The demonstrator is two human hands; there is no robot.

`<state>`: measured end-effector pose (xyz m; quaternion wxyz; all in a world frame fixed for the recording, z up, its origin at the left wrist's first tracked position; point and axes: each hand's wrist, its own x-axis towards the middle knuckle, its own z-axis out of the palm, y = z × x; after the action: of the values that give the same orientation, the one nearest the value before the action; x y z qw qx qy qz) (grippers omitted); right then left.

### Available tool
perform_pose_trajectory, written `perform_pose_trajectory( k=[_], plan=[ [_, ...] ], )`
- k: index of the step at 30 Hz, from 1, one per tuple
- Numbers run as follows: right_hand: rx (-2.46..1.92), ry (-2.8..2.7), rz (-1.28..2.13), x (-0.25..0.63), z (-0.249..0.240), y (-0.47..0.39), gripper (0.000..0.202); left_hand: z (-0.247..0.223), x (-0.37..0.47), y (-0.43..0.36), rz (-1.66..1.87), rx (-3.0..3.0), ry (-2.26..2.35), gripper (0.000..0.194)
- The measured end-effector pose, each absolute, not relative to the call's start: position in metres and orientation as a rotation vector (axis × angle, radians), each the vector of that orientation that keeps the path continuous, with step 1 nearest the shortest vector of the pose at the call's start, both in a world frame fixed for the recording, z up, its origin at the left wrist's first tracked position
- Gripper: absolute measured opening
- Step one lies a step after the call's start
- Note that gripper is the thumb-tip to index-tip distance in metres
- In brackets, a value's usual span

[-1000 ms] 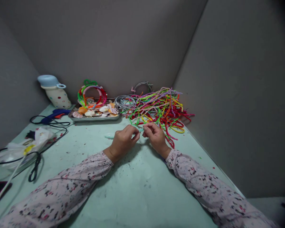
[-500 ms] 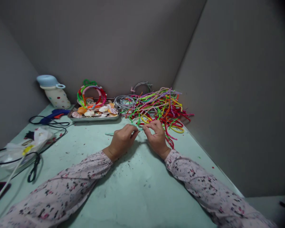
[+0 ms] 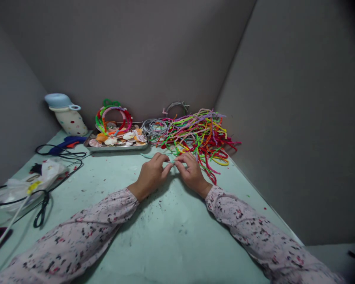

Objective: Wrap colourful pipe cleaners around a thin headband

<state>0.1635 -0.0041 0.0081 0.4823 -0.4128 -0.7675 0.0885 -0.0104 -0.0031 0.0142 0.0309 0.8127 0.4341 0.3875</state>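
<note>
Tray [image 3: 118, 148]: on the surface [image 3: 171, 236], shells [image 3: 129, 135] and hoops [image 3: 130, 120] in it
Bottle [image 3: 71, 121]: left of the tray
Coil [image 3: 146, 128]: just right of the tray
Stems [image 3: 198, 130]: farther right of the tray
Hands [image 3: 153, 173]: before the tray, rightward

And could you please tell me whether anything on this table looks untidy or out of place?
The fuzzy coloured stems lie in a loose tangle beyond the right hand, rather than sorted, and dark specks litter the table between the sleeves. Nothing looks plainly broken.
</note>
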Motion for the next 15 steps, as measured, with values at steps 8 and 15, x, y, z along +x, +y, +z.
perform_pose_trajectory(
  k=[8, 15],
  plan=[
    [-0.998, -1.956, 0.157, 0.1632, 0.0044, -0.004, 0.011, 0.0145, -0.0081, 0.0012, 1.108, 2.364, 1.268, 0.013],
    [-0.977, -1.994, 0.108, 0.1635, 0.0022, -0.0038, 0.009, 0.0171, -0.0078, 0.0037, 0.891, 2.062, 1.122, 0.023]
  ],
)
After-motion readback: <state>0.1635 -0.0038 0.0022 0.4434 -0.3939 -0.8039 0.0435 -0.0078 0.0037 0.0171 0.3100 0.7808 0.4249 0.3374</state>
